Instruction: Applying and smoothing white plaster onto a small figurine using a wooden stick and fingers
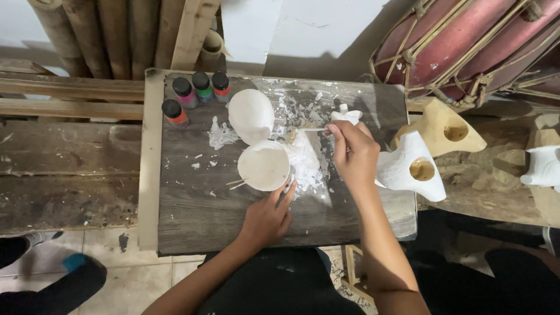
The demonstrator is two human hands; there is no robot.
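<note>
At frame centre, the left hand lay open on the table, fingertips steadying a white-coated bowl. The right hand pinched a thin brush above. Painting seemed underway; the next stroke would call for reloading carefully.

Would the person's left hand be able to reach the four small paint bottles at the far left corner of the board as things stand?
Probably yes: the left hand rests by the white bowl, and bare board lies between it and the paint bottles.
</note>
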